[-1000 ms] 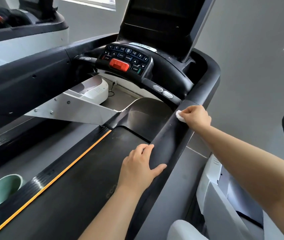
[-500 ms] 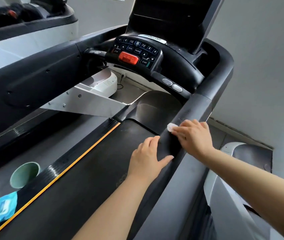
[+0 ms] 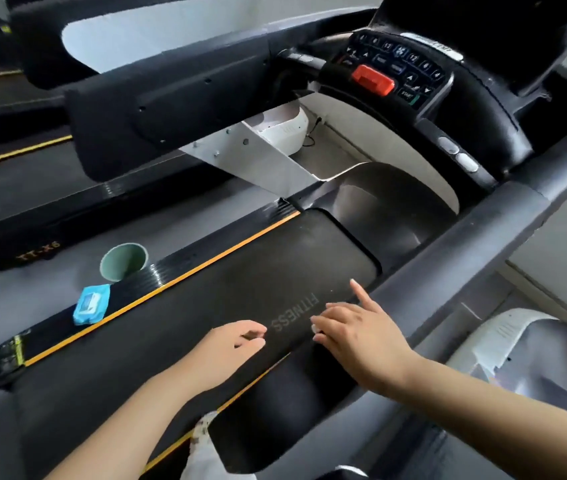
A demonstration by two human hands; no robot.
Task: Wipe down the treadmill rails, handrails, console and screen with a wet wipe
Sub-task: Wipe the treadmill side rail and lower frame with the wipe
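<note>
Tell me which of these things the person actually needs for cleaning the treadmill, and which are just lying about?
Part of the job:
right handrail
console
wet wipe, barely showing under the right hand
left hand
blue wipe pack, on the left side rail

Just lying about:
green cup
neighbouring treadmill

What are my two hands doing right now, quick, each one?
Left hand: open, fingers loosely curled, holding nothing.
Right hand: index finger out; a bit of white wipe shows under the fingers, grip cannot be told.

soft daylight, motion blur, wide-angle warp
</note>
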